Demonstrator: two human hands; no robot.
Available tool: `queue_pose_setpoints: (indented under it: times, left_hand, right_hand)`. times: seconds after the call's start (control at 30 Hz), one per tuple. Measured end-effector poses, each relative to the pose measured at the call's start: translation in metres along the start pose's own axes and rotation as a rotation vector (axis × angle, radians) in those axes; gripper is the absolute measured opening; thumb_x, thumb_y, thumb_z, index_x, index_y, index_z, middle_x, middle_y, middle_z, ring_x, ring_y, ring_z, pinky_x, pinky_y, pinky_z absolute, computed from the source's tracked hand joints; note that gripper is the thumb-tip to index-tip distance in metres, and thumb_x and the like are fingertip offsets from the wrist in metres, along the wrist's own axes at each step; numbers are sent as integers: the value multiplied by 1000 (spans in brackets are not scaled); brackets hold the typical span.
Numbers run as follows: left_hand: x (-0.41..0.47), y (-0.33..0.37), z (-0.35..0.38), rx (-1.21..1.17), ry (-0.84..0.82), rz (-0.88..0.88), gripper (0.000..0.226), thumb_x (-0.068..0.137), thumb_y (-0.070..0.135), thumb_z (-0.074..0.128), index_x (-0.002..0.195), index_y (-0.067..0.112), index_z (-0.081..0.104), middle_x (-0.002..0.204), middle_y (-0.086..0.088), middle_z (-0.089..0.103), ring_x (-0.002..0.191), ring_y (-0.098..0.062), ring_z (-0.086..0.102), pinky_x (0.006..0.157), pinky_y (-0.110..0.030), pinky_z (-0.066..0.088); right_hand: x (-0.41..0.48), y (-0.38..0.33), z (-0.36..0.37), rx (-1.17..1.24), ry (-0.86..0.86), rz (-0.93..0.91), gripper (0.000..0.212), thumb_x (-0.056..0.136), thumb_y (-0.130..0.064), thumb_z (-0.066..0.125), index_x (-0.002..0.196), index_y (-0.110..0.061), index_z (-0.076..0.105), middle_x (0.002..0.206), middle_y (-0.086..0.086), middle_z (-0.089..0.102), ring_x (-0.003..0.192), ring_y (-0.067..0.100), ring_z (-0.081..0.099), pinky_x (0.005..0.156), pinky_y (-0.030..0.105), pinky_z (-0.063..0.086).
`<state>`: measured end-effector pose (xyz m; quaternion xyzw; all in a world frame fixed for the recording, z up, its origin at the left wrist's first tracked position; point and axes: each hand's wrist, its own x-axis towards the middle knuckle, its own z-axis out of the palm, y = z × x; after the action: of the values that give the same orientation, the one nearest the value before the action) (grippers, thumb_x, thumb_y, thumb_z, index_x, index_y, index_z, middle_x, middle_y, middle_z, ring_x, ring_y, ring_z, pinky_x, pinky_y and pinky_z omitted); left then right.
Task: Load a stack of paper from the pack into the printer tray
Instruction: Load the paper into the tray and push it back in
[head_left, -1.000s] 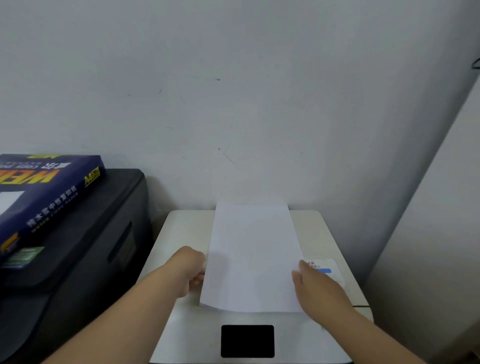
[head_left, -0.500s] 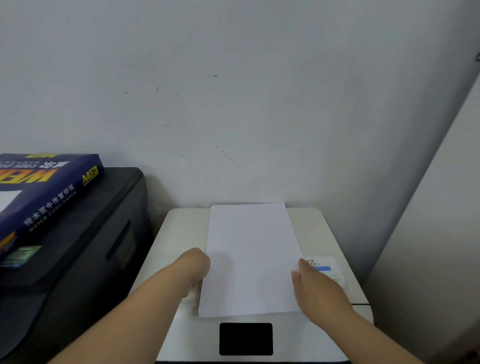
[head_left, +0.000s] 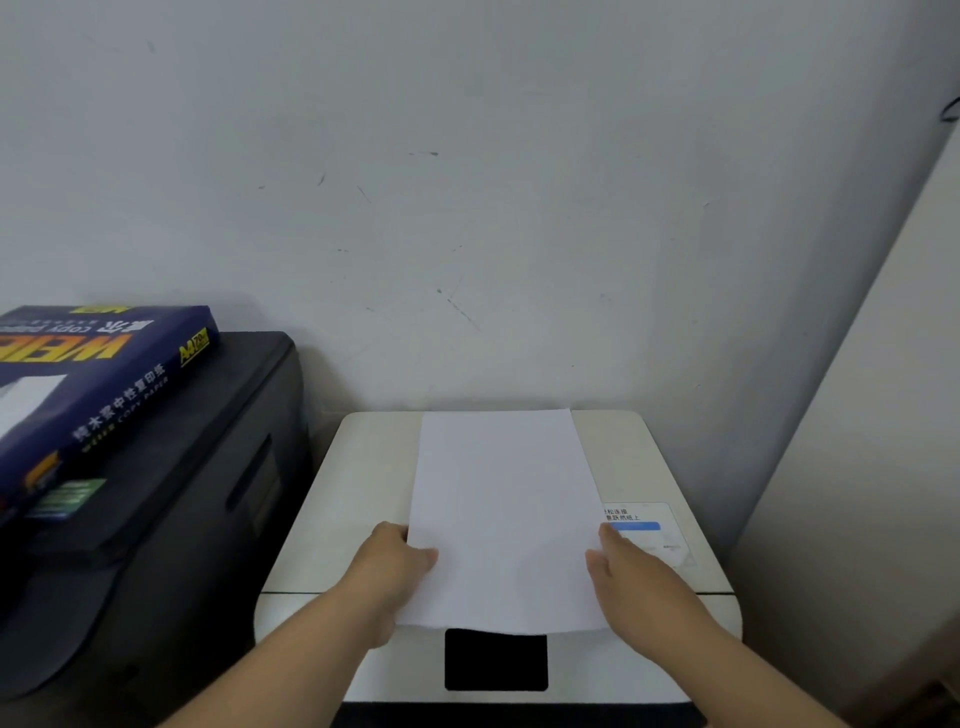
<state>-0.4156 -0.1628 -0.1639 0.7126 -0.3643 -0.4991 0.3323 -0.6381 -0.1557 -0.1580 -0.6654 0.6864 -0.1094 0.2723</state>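
Note:
A white paper stack lies lengthwise over the top of the white printer, its far edge at the wall. My left hand grips the stack's near left edge, thumb on top of the sheets. My right hand holds the near right edge, its fingers against the paper's side. The blue paper pack lies opened on a black printer at the left. No open paper tray shows.
A black screen sits on the white printer's front panel, just below the stack. A label with blue print is on the lid's right side. The wall stands directly behind; a beige panel closes the right side.
The stack has slid slightly toward me and lies flatter on the printer lid. My left thumb has come onto the top of the sheets. Both hands moved a little nearer.

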Motion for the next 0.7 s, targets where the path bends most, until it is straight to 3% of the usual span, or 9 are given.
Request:
queue_pose_setpoints:
  times: [0.17,0.23,0.33,0.4,0.5,0.63,0.7]
  left_hand:
    - [-13,-16,-2,-85,18,115,12,94,14,46,96,24,53,102,-2,63,91,-24,62,64,-32,51]
    - [-19,-22,-6,-114,8,165,13,94,16,46,98,26,53,99,-4,65,90,-26,64,60,-32,50]
    - [-29,-21,-12,-151,-17,244,15,94,14,49,103,25,55,96,-7,71,90,-30,68,77,-45,56]
    - [-34,-15,-17,-181,-20,287,16,94,13,49,104,24,55,95,-6,73,89,-30,69,81,-47,55]
    - [-39,-4,-22,-217,-79,342,16,95,14,48,105,25,55,95,0,75,86,-23,71,74,-38,56]
    - [-43,2,-18,-227,-112,397,15,96,17,47,107,25,54,102,2,73,92,-20,70,80,-36,53]
    - [-44,5,-15,-233,-65,423,13,97,23,44,105,27,54,102,4,71,92,-18,68,79,-33,53]
  right_hand:
    - [-4,-1,-6,267,1,63,51,98,-33,40,145,-18,31,143,5,45,127,23,47,96,31,40]
    - [-6,-3,-10,432,20,130,49,96,-32,47,141,-17,36,137,3,48,120,22,50,87,28,38]
    - [0,-4,-23,853,-61,181,21,92,-20,58,105,-3,53,97,2,67,83,16,62,74,27,46]
    - [8,-2,-35,1036,-111,215,24,89,-16,61,106,1,60,96,9,71,81,21,66,69,29,51]
    - [15,-6,-49,1099,-119,232,25,88,-20,62,108,-5,64,101,10,71,83,24,66,70,32,53]
    - [21,-14,-51,1152,-22,70,17,94,-23,53,109,-18,61,104,5,70,93,26,66,82,42,53]
    - [20,-20,-48,1147,47,-5,14,97,-23,48,101,-27,61,100,-2,70,93,22,66,81,40,53]
